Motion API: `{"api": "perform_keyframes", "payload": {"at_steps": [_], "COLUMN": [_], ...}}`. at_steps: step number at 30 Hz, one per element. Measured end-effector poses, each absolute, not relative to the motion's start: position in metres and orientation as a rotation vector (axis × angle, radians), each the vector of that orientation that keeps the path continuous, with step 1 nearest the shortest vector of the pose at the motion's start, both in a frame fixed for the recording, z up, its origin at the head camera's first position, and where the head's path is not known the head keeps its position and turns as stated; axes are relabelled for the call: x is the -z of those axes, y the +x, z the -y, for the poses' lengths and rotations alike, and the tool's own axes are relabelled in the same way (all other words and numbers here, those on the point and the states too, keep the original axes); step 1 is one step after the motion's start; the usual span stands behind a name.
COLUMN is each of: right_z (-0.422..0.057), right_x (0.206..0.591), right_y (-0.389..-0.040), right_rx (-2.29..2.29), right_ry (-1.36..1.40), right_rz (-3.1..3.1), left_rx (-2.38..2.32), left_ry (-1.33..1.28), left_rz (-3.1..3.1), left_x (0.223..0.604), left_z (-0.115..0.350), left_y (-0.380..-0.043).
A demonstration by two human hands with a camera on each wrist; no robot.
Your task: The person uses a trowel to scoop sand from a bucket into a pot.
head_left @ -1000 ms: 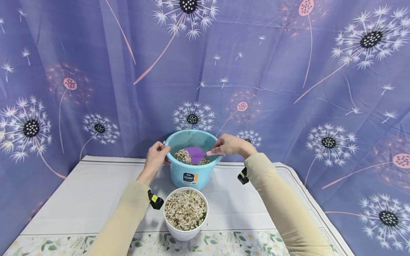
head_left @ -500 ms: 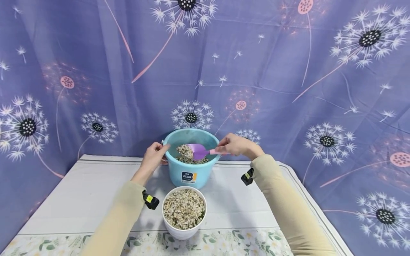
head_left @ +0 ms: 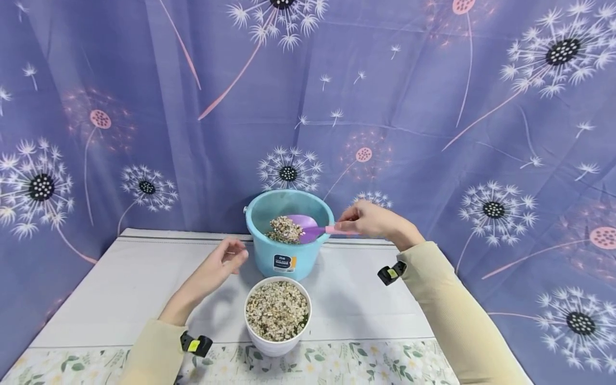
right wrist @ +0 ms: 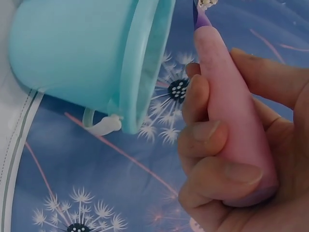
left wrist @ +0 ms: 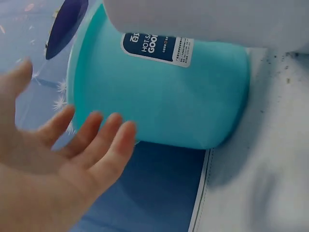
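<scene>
My right hand (head_left: 372,219) grips the pink handle of a purple trowel (head_left: 313,233), its fingers wrapped round the handle in the right wrist view. Small pale and brown granules heap on the trowel's blade, which is held level over the mouth of a light blue bucket (head_left: 284,258). More granules lie inside the bucket. In front of it stands a white pot (head_left: 276,347), filled nearly to the rim with the same granules (head_left: 277,310). My left hand (head_left: 212,270) hovers left of the bucket and pot, fingers loosely spread and holding nothing; the left wrist view shows its palm.
A white cloth (head_left: 144,278) covers the table, with a floral strip (head_left: 366,363) along the front. A purple dandelion-print curtain (head_left: 216,160) hangs right behind the bucket. Some dark crumbs (left wrist: 288,80) lie on the cloth near the pot.
My left hand has let go of the bucket's rim and moved down toward me. The loaded trowel in my right hand has risen and shifted right.
</scene>
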State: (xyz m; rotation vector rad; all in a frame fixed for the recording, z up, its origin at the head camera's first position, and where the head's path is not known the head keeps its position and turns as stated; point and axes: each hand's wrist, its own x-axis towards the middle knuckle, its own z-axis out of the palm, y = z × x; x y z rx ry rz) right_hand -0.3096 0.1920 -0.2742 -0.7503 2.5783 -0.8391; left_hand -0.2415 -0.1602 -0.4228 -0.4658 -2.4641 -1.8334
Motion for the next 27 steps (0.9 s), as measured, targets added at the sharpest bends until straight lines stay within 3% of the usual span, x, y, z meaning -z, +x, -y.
{"api": "perform_keyframes", "payload": {"at_steps": [16,27], "right_z": [-0.197,-0.188], "right_x": [0.321,0.362], "right_y": [-0.256,-0.232], "right_rx": [0.788,0.833], "right_ry": [-0.931,-0.919], "right_rz": [-2.614,-2.642], "left_rx": [2.047,2.034], "left_ry": [-1.102,-1.17], "left_rz": [2.556,2.543], "left_x": [0.454,0.463], "left_z": [0.148,0.141], "left_y": [-0.206,-0.201]}}
